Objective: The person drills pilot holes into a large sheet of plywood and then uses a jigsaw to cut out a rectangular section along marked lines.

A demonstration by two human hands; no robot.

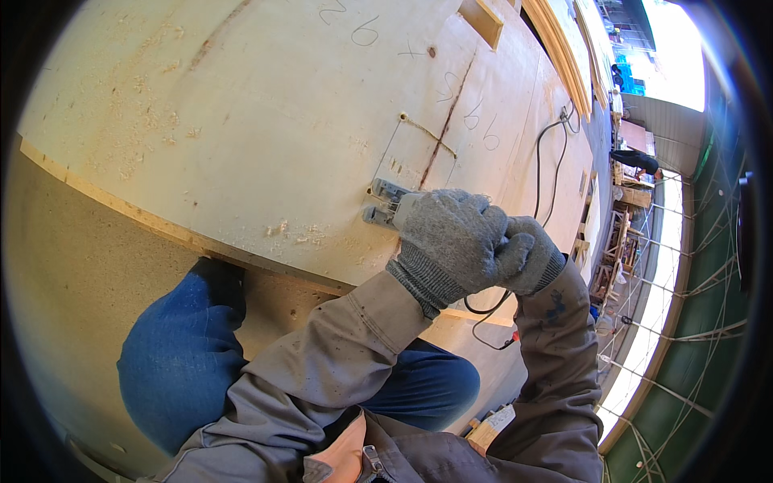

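Observation:
My left hand (452, 233), in a grey knit glove, is wrapped over the body of a power saw that looks like a jigsaw. Mostly hidden under the gloves, the jigsaw (390, 201) shows its grey metal shoe flat on a plywood sheet (266, 153). Close behind, my right hand (529, 255), gloved alike, is closed at the rear of the same tool. Ahead of the shoe a pencil line runs to a small drilled hole (403, 117). From that hole a cut slot (431, 135) goes to the right. The blade cannot be seen.
Sawdust and shavings (294, 233) lie on the sheet. A black cord (538, 165) loops across the right side. At the far end are a rectangular cutout (481, 22) and stacked boards (555, 48). My knee (189, 362) is beside the sheet's near edge. Another person (636, 160) is far right.

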